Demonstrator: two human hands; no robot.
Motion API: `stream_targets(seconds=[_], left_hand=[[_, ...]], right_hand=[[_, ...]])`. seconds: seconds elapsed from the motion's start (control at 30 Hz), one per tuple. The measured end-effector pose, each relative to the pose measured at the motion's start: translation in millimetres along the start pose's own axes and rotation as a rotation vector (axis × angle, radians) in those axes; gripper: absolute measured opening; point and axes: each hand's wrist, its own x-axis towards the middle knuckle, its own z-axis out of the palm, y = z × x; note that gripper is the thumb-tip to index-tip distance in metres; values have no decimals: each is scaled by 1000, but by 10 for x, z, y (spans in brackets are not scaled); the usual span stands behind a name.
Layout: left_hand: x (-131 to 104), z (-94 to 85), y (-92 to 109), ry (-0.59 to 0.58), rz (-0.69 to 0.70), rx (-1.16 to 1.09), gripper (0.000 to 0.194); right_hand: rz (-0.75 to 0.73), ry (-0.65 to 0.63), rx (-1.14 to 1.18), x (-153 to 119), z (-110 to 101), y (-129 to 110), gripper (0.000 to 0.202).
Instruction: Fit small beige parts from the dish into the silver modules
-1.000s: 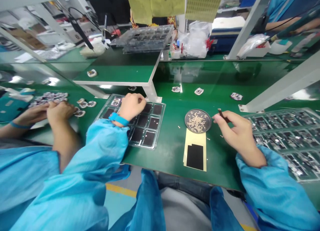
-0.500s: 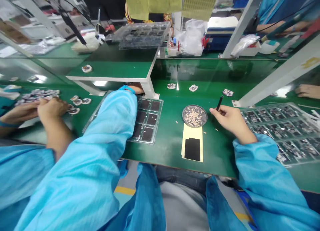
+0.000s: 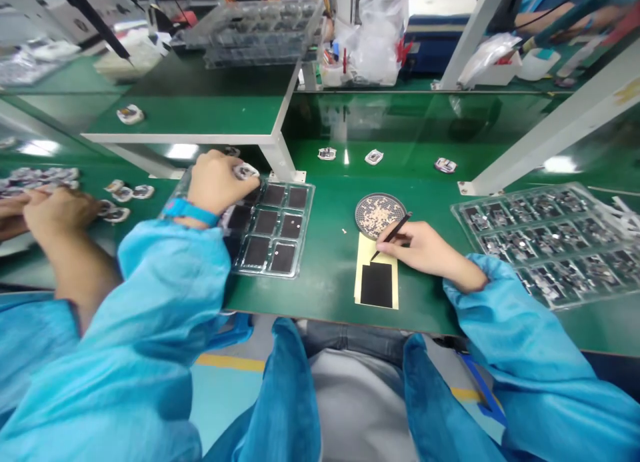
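Observation:
My left hand (image 3: 214, 185) is closed on a small white-rimmed electronic part (image 3: 247, 171), held over the back left of a clear plastic tray (image 3: 303, 230). Dark square pieces fill the tray's compartments, and some have a small white dot. Between the fingers of my right hand (image 3: 420, 246) are slim black tweezers (image 3: 395, 231). Their tip points down at the top edge of a black sheet (image 3: 377, 285) on yellow backing paper (image 3: 367, 249); I cannot tell whether it touches. Just behind the paper stands a round dish (image 3: 358, 217) of tiny beige and dark bits.
A raised shelf (image 3: 185, 119) stands behind the left tray. At right lies another clear tray (image 3: 463, 223) of electronic parts, near a white post (image 3: 540, 129). Three loose parts, one a white-rimmed part (image 3: 374, 157), lie at the back. A co-worker's hands (image 3: 60, 212) work at far left.
My left hand has come out from under the shelf, with the small part now showing in it. My right hand has brought the tweezers left and down to the black sheet. The view has shifted.

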Motion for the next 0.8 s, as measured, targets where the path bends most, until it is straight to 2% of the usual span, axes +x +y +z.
stream_targets(seconds=[0.07,0.13,0.2,0.27,0.37,0.47,0.53,0.67,0.8], left_hand=[[-330,-136,109,4,42,37,40],[-648,-224,268,-6,-7,-101,41],[-886,-211,454,-145,-25,-372,43],[-1001,-81,653,-339,31,-647,47],[-958,262,947,-514,121,-882,49],[-819,615,1185,-564,178,-989,51],[-768,789,1289,-576,182,-1026,50],[-825,953,1358,-585,165,-1081,49],[-933,974,1346,-606,136,-1107,49]], right_hand=[[4,7,-5,-4,16,5,26],[5,16,-8,-7,15,0,26],[3,28,-10,-8,10,-9,25],[-3,39,-17,-9,9,-12,25],[-22,45,-31,-4,19,2,25],[-37,34,-24,4,30,17,24],[-38,28,-10,2,26,0,23],[-50,55,69,-39,-9,-128,20],[-222,231,126,-84,-17,-239,10]])
